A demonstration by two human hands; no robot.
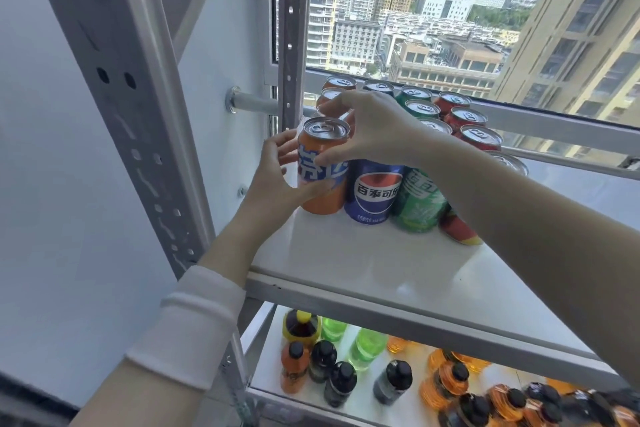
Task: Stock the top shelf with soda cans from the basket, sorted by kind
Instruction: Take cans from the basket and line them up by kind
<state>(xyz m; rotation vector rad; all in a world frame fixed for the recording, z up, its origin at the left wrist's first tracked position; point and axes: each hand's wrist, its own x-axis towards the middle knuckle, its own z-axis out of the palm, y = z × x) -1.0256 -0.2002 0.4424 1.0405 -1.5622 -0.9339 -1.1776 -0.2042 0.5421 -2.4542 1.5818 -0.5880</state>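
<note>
A: Grips, quick?

B: Both on the orange can (322,203). Left hand (277,173) wraps its 9 o'clock side, thumb across the label. Right hand (367,132) pinches it just under the rim from 3 o'clock.

A: Where's the can?

B: On the top shelf (363,260), at the 9 o'clock end of the front row, with the other orange cans behind it toward 12. It's touching the blue can (375,191) at its 3 o'clock. Can't tell if its base is fully down.

A: Risks?

B: If it's let go tilted, it tips onto the blue can and the row goes. A hard shove toward 12 knocks the orange cans behind it. The right forearm lies across the green can (420,201) and red can (459,229), so a low pull-back could drag them off the front edge onto the bottles (346,367) below.

A: Basket?

B: Out of view.
</note>
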